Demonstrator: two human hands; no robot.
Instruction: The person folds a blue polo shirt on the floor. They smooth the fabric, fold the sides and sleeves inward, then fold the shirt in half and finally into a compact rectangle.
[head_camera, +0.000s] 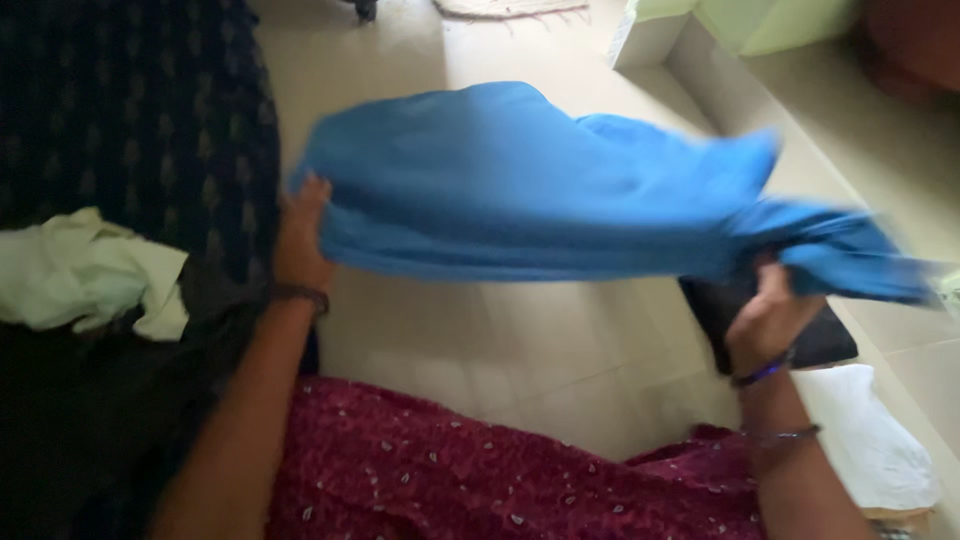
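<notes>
Pale tiled floor (480, 340) below. One blue cloth (520, 190) spanned your two hands: left hand (300, 240) and right hand (770, 310), each grip closed on it.

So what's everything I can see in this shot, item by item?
blue cloth: one, bright blue, held up in the air between both hands, blurred
pale green cloth: one, crumpled, lying on the dark patterned fabric at left
dark patterned fabric: one, black with small motifs, left side
black pad: one, on the floor at right
white cloth: one, lower right
tiled floor: beige, centre
maroon garment: one, beaded, bottom
left hand: grips the cloth's left edge
right hand: grips the bunched right end
</notes>
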